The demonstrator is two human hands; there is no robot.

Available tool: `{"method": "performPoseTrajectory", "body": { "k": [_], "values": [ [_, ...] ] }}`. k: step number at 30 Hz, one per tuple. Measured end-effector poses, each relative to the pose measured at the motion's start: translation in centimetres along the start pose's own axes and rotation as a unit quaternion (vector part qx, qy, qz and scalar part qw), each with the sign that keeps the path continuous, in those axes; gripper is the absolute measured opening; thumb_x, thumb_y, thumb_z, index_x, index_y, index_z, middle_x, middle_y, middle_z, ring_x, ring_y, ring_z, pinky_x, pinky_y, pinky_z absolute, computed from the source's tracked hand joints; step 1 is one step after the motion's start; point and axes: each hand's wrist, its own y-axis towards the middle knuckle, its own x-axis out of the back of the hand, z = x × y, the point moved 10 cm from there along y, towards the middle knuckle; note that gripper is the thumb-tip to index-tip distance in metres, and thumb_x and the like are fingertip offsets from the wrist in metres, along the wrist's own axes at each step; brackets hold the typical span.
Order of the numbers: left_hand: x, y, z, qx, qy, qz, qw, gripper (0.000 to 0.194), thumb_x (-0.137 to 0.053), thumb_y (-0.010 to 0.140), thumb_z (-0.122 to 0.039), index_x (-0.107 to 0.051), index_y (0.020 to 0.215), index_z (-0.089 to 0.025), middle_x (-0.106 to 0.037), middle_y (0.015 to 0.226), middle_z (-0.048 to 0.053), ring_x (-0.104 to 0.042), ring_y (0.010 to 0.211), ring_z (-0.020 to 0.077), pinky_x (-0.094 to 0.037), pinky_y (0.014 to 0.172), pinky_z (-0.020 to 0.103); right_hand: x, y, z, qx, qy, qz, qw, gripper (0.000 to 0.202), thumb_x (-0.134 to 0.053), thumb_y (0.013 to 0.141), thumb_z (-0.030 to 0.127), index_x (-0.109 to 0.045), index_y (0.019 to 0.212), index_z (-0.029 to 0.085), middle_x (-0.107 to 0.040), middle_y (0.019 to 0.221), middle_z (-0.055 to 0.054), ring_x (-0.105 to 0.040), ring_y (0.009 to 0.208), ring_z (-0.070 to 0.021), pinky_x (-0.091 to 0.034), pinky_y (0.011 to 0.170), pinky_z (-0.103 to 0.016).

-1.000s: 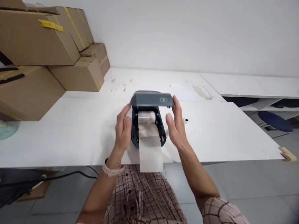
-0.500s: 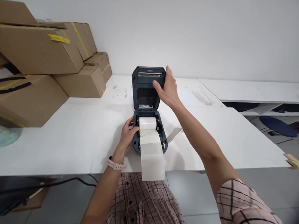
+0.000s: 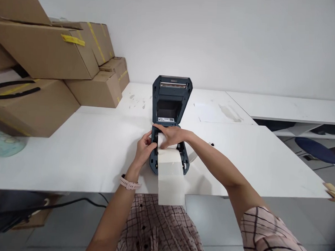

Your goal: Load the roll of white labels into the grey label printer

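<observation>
A dark blue-grey label printer (image 3: 187,156) stands on the white table, its lid (image 3: 171,93) raised and leaning back. Inside sits a white label roll (image 3: 160,139), partly covered by my right hand. From it a strip of labels (image 3: 171,183) runs forward over the printer's front and hangs past the table edge. My left hand (image 3: 144,148) grips the left side of the printer base, thumb on the inner rim. Over the roll lies my right hand (image 3: 174,136), thumb on the paper and fingers reaching to the left roll holder.
Cardboard boxes (image 3: 48,53) are stacked at the left, beside a pale green container (image 3: 5,144). The table's (image 3: 99,163) front edge runs close before me. At the right are a shelf unit (image 3: 296,109), a dark blue stool (image 3: 316,149) and a tape-like piece (image 3: 332,191) at the corner.
My right hand has left the raised lid and come down onto the label roll. My left hand stays at the printer's left side. The view has shifted slightly.
</observation>
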Motion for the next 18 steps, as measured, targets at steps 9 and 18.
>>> {"method": "performPoseTrajectory", "body": {
  "k": [9, 18],
  "values": [
    [0.4, 0.4, 0.3, -0.016, 0.0, -0.007, 1.0, 0.07, -0.071, 0.064, -0.023, -0.066, 0.134, -0.014, -0.049, 0.072, -0.006, -0.048, 0.068, 0.0121, -0.041, 0.067, 0.028, 7.2, -12.2, -1.4, 0.175, 0.221, -0.228, 0.932, 0.111, -0.084, 0.075, 0.05, -0.021, 0.165, 0.03, -0.063, 0.134, -0.009, -0.064, 0.118, -0.0282, -0.051, 0.103, -0.042],
    [0.4, 0.4, 0.2, 0.001, 0.001, -0.02, 1.0, 0.074, -0.072, 0.062, -0.024, -0.066, 0.135, -0.013, -0.048, 0.071, -0.005, -0.047, 0.069, 0.0136, -0.043, 0.071, 0.031, 5.9, -11.0, -15.3, 0.015, 0.272, -0.3, 0.914, 0.111, -0.083, 0.074, 0.051, -0.025, 0.164, 0.024, -0.058, 0.141, -0.019, -0.064, 0.114, -0.0288, -0.055, 0.096, -0.045]
  ]
}}
